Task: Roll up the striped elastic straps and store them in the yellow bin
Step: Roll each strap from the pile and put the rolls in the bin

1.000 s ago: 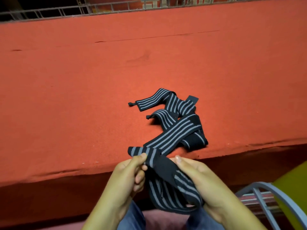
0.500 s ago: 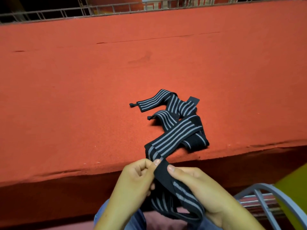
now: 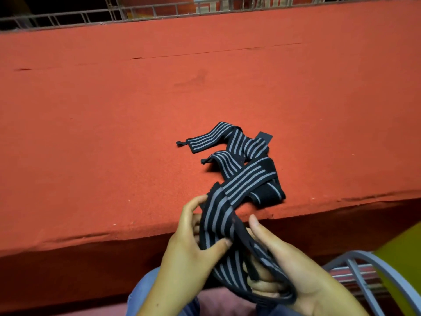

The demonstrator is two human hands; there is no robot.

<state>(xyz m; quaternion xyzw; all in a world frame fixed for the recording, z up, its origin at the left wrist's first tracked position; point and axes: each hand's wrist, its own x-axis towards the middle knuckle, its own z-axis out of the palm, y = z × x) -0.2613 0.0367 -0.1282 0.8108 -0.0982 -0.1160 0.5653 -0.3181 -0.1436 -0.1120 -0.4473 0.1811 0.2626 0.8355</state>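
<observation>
Black elastic straps with grey stripes lie in a loose tangle (image 3: 241, 153) on the red surface (image 3: 114, 133) near its front edge. One strap (image 3: 218, 215) runs from the tangle down off the edge into both hands. My left hand (image 3: 193, 252) grips it with the thumb across the striped face and the fingers behind. My right hand (image 3: 296, 270) holds the lower loop of the same strap, which wraps round its curled fingers. A yellow bin (image 3: 401, 254) shows partly at the lower right edge.
A grey metal chair frame (image 3: 364, 270) stands at the lower right beside the bin. A metal railing (image 3: 159, 10) runs along the far side of the red surface. My blue-trousered legs (image 3: 141, 293) are below the hands.
The held strap has been turned and opened into a wider loop. My left thumb now lies across the striped face, and both hands sit slightly lower and closer to me.
</observation>
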